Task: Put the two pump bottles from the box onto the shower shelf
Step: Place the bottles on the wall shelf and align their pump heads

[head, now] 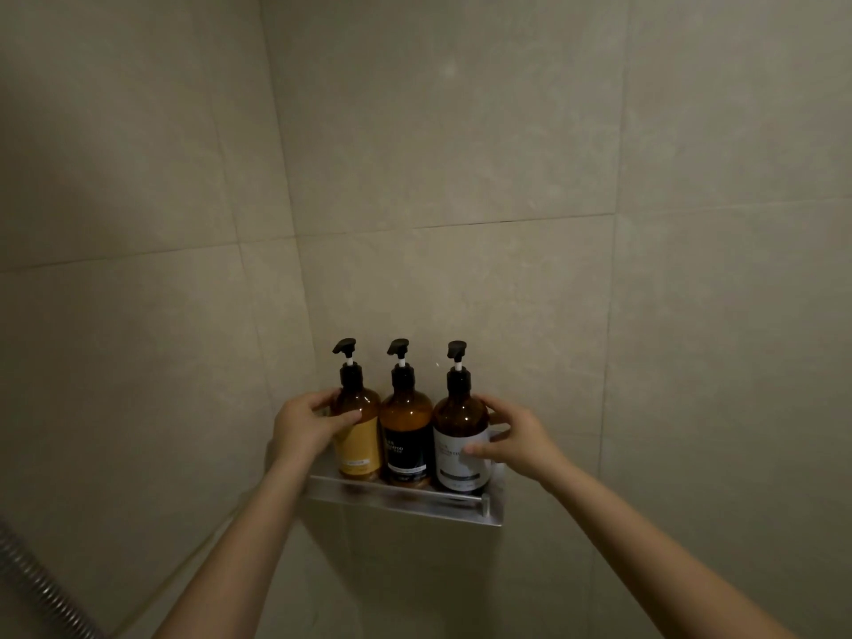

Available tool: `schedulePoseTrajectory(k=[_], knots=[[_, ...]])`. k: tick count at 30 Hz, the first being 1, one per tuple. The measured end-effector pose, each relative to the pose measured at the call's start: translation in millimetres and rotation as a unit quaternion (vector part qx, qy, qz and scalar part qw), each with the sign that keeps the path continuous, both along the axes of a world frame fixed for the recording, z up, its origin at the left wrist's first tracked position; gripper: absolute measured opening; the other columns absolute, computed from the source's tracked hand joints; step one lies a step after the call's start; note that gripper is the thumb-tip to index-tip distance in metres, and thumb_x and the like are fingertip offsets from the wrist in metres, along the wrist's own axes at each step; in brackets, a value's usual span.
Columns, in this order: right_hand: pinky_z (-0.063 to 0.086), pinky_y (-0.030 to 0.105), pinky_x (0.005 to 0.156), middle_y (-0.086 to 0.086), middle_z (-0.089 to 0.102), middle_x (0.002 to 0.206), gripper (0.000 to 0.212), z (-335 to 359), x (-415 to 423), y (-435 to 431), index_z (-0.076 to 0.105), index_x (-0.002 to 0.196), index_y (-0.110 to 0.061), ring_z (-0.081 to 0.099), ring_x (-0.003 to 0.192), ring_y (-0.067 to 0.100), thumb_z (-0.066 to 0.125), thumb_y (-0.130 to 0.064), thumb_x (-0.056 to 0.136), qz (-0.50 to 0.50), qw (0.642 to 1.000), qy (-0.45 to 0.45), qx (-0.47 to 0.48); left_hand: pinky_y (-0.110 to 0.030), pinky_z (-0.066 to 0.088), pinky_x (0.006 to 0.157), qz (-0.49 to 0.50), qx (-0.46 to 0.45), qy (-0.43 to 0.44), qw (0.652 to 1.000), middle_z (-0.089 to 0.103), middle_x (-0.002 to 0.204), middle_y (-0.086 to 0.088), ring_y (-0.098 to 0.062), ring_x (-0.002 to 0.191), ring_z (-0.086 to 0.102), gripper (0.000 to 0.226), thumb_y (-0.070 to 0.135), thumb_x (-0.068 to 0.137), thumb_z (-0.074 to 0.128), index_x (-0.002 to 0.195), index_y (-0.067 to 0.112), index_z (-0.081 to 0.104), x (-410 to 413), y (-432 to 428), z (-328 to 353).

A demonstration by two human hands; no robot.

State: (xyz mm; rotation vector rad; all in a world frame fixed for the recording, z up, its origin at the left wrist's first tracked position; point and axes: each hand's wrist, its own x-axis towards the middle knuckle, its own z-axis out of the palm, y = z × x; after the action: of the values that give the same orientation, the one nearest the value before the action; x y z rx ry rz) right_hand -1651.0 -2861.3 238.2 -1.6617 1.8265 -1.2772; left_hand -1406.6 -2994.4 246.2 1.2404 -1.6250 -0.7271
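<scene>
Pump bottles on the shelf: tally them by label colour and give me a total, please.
yellow-label pump bottle: 1, gripped by the left hand
black-label pump bottle: 1, untouched
white-label pump bottle: 1, gripped by the right hand
Total: 3, all upright in a row on the shower shelf

3 amber pump bottles upright in a row on metal shelf point(405, 501): yellow-label bottle point(358, 454) in left hand point(304, 425), white-label bottle point(458, 422) in right hand point(514, 439), black-label bottle point(406, 438) between the hands.
</scene>
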Motion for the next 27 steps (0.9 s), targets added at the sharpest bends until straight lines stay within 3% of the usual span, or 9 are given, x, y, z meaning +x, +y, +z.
schedulePoseTrajectory(k=[4,7,9,13,18,23,27], knots=[[0.050,0.040,0.095,0.000,0.054,0.132,0.075,0.5,-2.2,-0.1,0.044,0.136,-0.022,0.051,0.118,0.018,0.079,-0.015,0.070,0.009,1.000,0.009,0.000,-0.026,0.046,0.082,-0.017,0.018,0.026,0.999,0.063,0.123,-0.010,-0.022,0.109,0.059,0.054,0.023,0.071,0.077,0.121,0.009,0.061,0.9,3.0,4.0],[0.050,0.033,0.093,0.001,0.053,0.133,0.077,2.7,-6.0,0.0,0.040,0.139,-0.020,0.051,0.116,0.016,0.078,-0.013,0.072,0.032,0.999,0.005,0.016,-0.015,0.044,0.060,-0.031,0.034,0.042,0.998,0.063,0.122,-0.012,-0.014,0.094,0.056,0.046,0.020,0.079,0.071,0.121,0.008,0.060,2.0,4.6,9.0],[0.050,0.032,0.092,0.001,0.053,0.132,0.079,5.6,-7.8,-0.2,0.039,0.141,-0.019,0.051,0.113,0.014,0.078,-0.011,0.072,0.043,0.999,-0.006,0.028,-0.015,0.043,0.057,-0.030,0.038,0.049,0.998,0.063,0.121,-0.013,-0.014,0.090,0.056,0.044,0.014,0.079,0.070,0.121,0.006,0.060,2.0,4.1,10.6],[0.051,0.033,0.092,0.003,0.053,0.133,0.080,8.0,-9.6,-1.9,0.037,0.142,-0.017,0.050,0.119,0.018,0.077,-0.009,0.073,0.049,0.998,-0.006,0.037,-0.020,0.048,0.059,-0.031,0.057,0.067,0.996,0.063,0.120,-0.014,-0.016,0.087,0.058,0.044,0.009,0.077,0.071,0.120,0.005,0.060,1.5,3.8,11.5],[0.052,0.011,0.062,-0.003,0.053,0.124,0.080,6.1,-9.9,-2.4,0.037,0.141,-0.021,0.055,0.103,0.014,0.076,-0.008,0.074,0.055,0.998,-0.015,0.038,-0.022,0.049,0.061,-0.031,0.061,0.072,0.995,0.064,0.119,-0.013,-0.017,0.087,0.059,0.044,0.008,0.076,0.072,0.119,0.006,0.061,3.0,0.4,11.7],[0.051,0.011,0.061,-0.001,0.053,0.126,0.078,5.8,-11.1,-4.2,0.036,0.141,-0.022,0.054,0.104,0.013,0.075,-0.006,0.075,0.059,0.997,-0.022,0.041,-0.028,0.052,0.072,-0.032,0.057,0.079,0.995,0.065,0.117,-0.014,-0.019,0.089,0.060,0.043,0.007,0.076,0.072,0.118,0.005,0.061,2.7,0.8,10.1],[0.050,0.015,0.066,0.002,0.052,0.129,0.078,2.8,-11.9,-4.1,0.034,0.142,-0.023,0.055,0.113,0.023,0.074,-0.007,0.077,0.059,0.997,-0.032,0.035,-0.031,0.053,0.080,-0.028,0.048,0.074,0.996,0.065,0.118,-0.014,-0.019,0.091,0.060,0.043,0.008,0.077,0.071,0.118,0.005,0.061,1.7,1.4,8.3]])
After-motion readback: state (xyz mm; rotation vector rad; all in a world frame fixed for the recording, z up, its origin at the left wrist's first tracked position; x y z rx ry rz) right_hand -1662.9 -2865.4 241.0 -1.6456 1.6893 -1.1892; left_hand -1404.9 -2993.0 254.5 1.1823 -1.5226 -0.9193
